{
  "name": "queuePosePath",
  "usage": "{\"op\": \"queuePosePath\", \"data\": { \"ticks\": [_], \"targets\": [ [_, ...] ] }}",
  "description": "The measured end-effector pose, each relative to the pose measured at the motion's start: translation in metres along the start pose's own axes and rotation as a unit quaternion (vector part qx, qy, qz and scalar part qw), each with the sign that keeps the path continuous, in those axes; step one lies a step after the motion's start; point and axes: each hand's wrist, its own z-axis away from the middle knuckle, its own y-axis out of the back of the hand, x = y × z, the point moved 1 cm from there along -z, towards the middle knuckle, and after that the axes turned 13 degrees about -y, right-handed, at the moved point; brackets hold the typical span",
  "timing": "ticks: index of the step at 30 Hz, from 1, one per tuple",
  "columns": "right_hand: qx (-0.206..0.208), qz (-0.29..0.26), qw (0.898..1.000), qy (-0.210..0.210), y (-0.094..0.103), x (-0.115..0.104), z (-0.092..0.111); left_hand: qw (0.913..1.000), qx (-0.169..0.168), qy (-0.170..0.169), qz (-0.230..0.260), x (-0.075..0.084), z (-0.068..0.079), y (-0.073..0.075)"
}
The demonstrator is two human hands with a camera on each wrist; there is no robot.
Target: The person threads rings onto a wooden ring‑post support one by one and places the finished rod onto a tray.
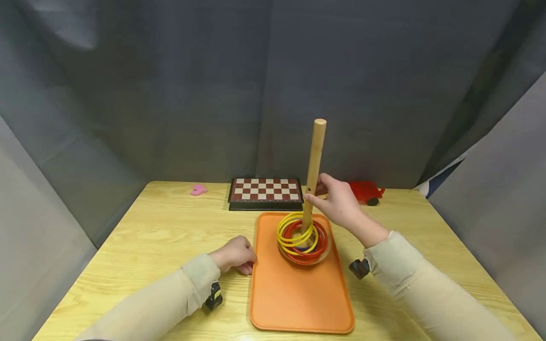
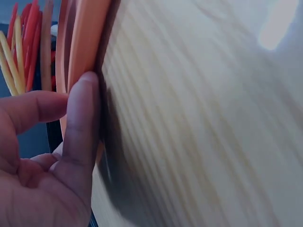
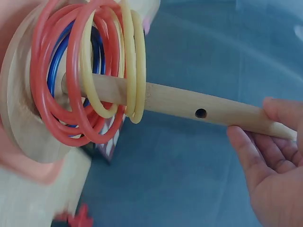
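Observation:
A wooden peg (image 1: 316, 151) stands upright on a round wooden base (image 3: 15, 90), set on an orange tray (image 1: 298, 298). My right hand (image 1: 339, 201) grips the peg's shaft between thumb and fingers, above the rings. Several red rings (image 3: 72, 71) and yellow rings (image 3: 140, 71) hang loosely around the peg, with blue rings (image 3: 53, 71) among them. At the tray's left edge, my left hand (image 1: 234, 253) pinches the rim between thumb and forefinger, as the left wrist view shows. Its other fingers are partly hidden there.
Behind the tray lies a checkered game board (image 1: 266, 192) in a black case. A small pink object (image 1: 198, 190) sits at the back left of the wooden table (image 1: 170, 237). Beyond my right hand is a red object (image 1: 364, 191), partly hidden. Dark curtains (image 1: 204, 94) enclose the table.

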Motion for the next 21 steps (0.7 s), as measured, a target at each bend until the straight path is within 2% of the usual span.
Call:
{"op": "queuePosePath", "data": {
  "ticks": [5,12,18,21],
  "targets": [
    [-0.005,-0.013,1.0,0.006,-0.021,-0.007,0.002,0.9996,0.022,0.009,-0.018,-0.007,0.007,0.01],
    [-0.021,-0.038,0.999,-0.004,-0.036,-0.004,0.008,0.9994,0.024,0.016,-0.018,-0.007,0.009,0.013],
    [-0.022,-0.042,0.999,-0.013,-0.04,-0.003,0.005,0.9994,0.022,0.018,-0.021,-0.003,0.009,0.018],
    [-0.052,-0.032,0.998,-0.011,-0.036,0.0,0.003,0.9997,0.014,0.008,-0.016,-0.006,0.01,0.026]
  ]
}}
